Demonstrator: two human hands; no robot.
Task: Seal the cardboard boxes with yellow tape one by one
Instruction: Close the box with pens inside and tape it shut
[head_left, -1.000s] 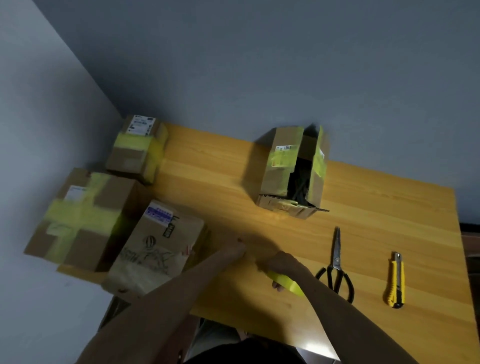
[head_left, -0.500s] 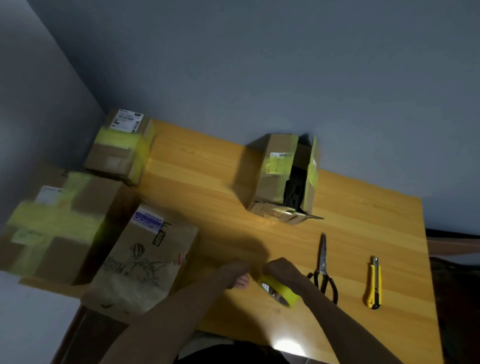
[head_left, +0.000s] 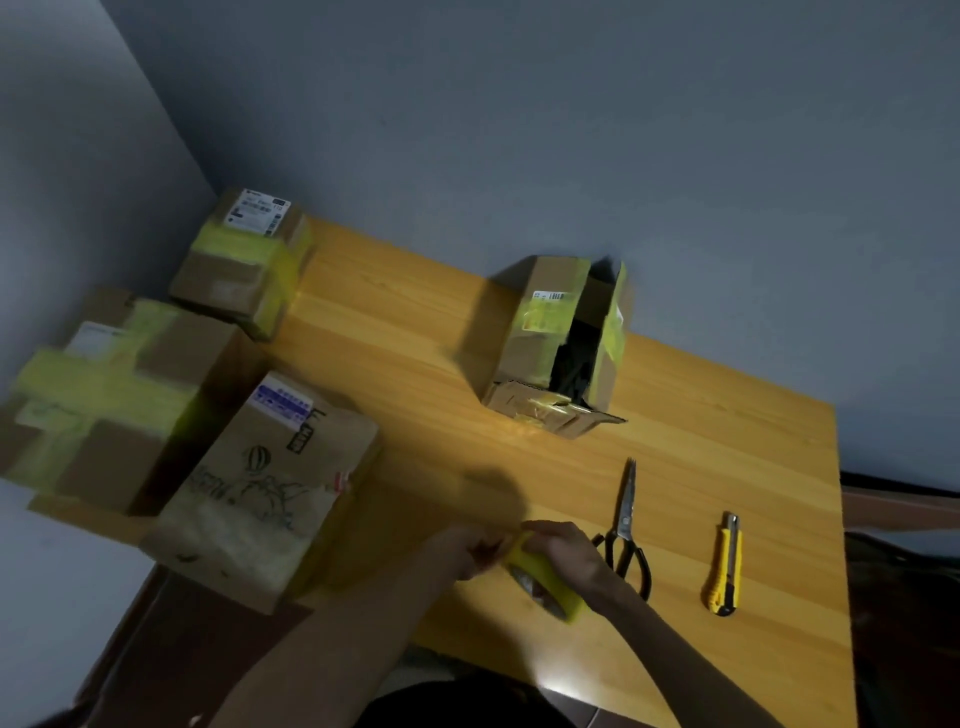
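Observation:
My right hand (head_left: 576, 558) grips a yellow tape roll (head_left: 545, 582) above the table's near edge. My left hand (head_left: 465, 551) pinches at the roll's top edge, right beside the right hand. An open cardboard box (head_left: 561, 345) with old yellow tape on its flaps stands at the back middle of the wooden table (head_left: 415, 374). A printed brown box (head_left: 265, 488) without yellow tape sits at the near left. Two boxes with yellow tape stand at the left: a large one (head_left: 109, 395) and a small one (head_left: 244, 260) behind it.
Black-handled scissors (head_left: 626, 525) lie just right of my right hand. A yellow utility knife (head_left: 724, 566) lies further right. Grey walls close off the back and left. The printed box and the large box overhang the table's left edge.
The roll has been lifted off the table, and my left hand has moved onto its top edge. The view has shifted slightly.

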